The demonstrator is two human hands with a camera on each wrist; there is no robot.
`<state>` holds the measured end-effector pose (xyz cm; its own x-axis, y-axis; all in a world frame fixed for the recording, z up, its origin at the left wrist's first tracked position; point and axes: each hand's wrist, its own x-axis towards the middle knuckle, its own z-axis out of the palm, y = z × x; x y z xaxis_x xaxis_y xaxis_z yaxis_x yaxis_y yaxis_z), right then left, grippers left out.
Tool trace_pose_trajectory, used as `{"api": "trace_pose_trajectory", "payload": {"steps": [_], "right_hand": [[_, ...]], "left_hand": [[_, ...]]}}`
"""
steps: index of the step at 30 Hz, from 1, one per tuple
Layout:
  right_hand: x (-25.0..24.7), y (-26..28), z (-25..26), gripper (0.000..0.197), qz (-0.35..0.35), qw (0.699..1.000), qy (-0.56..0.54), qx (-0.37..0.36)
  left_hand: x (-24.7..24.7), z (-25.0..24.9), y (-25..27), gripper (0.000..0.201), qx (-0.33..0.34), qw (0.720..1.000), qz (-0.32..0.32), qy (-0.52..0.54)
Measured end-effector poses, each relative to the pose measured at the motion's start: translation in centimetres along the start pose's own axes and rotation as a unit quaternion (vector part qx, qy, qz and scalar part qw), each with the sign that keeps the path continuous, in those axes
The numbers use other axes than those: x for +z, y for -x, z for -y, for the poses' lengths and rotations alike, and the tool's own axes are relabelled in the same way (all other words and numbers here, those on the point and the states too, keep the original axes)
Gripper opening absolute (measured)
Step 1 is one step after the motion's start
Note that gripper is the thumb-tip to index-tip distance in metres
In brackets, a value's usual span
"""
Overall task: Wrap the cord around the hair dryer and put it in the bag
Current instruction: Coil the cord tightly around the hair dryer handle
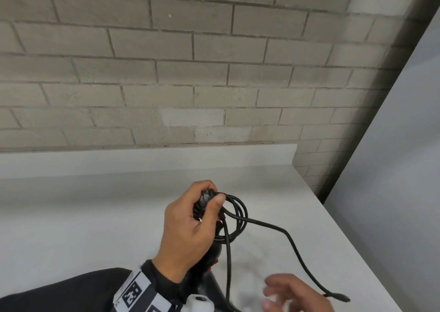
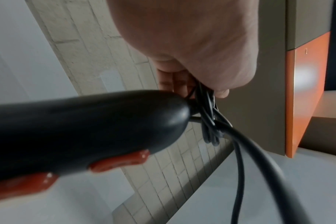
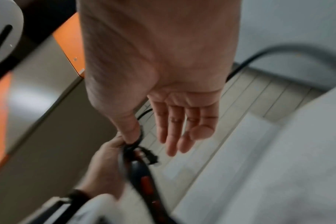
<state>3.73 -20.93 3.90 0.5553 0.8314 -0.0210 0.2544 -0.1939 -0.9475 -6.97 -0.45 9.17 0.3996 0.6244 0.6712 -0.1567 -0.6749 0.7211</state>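
Observation:
My left hand [image 1: 209, 199] grips a bundle of black cord [image 1: 238, 214] coils above the table. The hair dryer [image 1: 217, 252], black with red buttons, hangs below that fist by its cord end. In the left wrist view the dryer's handle [image 2: 86, 128] lies just under the fingers, which are curled round the coils [image 2: 207, 109]. A loose tail of cord runs right and down to the plug [image 1: 339, 297] near the table's edge. My right hand [image 1: 283, 292] hovers low at the front, blurred; its fingers [image 3: 175, 130] are straight and hold nothing. No bag is in view.
The white table [image 1: 95, 216] meets a pale brick wall [image 1: 190, 73] at the back. A grey panel [image 1: 392, 169] stands past the table's right edge. An orange and grey cabinet [image 2: 305, 94] shows in the wrist views.

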Motion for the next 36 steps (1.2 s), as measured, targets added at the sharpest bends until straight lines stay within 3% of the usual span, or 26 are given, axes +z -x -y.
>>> {"api": "trace_pose_trajectory", "payload": {"steps": [2,5,9,13,15,17,20,22,24,26,28,31,33,36], "right_hand": [[2.6,-0.8,3.0,0.039,-0.009,0.999,0.016,-0.027],[5.1,-2.1,4.5,0.044,0.019,0.997,-0.068,-0.028],[5.9,-2.4,5.7,0.032,0.06,0.986,-0.155,-0.016],[4.9,-2.1,6.0,0.027,0.009,0.981,-0.187,-0.044],[3.6,-1.9,5.8,0.037,-0.013,0.985,-0.162,-0.066],[2.1,-1.8,5.3,0.049,0.053,0.989,-0.119,-0.067],[0.5,-2.3,4.0,0.083,0.133,0.982,-0.116,-0.058],[0.5,-2.2,4.0,0.082,0.157,0.971,-0.168,-0.062],[0.4,-1.8,3.2,0.061,0.129,0.972,-0.178,-0.087],[1.5,-2.0,2.8,0.048,-0.002,0.978,-0.174,-0.112],[2.6,-2.1,3.4,0.043,-0.094,0.94,-0.309,-0.106],[2.2,-2.5,4.3,0.063,-0.045,0.877,-0.476,-0.048],[1.6,-2.8,3.6,0.059,-0.004,0.884,-0.465,-0.051],[1.7,-2.8,2.6,0.057,0.004,0.924,-0.364,-0.116]], "left_hand": [[0.2,-0.1,0.2,0.013,0.008,1.0,0.006,-0.012],[0.2,-0.2,0.3,0.014,0.017,0.999,0.009,-0.031],[-0.2,-0.4,0.2,0.015,0.026,0.999,0.009,-0.037],[-0.6,-0.1,0.0,0.01,0.029,0.997,0.0,-0.065],[-0.7,0.2,-0.1,0.011,0.021,0.997,-0.012,-0.069],[-0.5,0.2,-0.1,0.012,0.022,0.998,-0.005,-0.067],[0.2,-0.2,0.2,0.014,0.04,0.997,0.009,-0.066],[0.6,-0.3,0.4,0.016,0.042,0.997,0.007,-0.06],[0.9,-0.3,0.4,0.013,0.042,0.997,0.001,-0.059],[1.1,-0.4,0.4,0.01,0.043,0.997,-0.005,-0.064],[1.2,-0.5,0.4,0.011,0.045,0.997,-0.009,-0.066],[1.1,-0.5,0.4,0.02,0.054,0.996,-0.013,-0.069],[1.0,-0.5,0.3,0.024,0.056,0.996,-0.014,-0.07],[0.7,-0.4,0.1,0.025,0.061,0.995,-0.016,-0.073]]}}
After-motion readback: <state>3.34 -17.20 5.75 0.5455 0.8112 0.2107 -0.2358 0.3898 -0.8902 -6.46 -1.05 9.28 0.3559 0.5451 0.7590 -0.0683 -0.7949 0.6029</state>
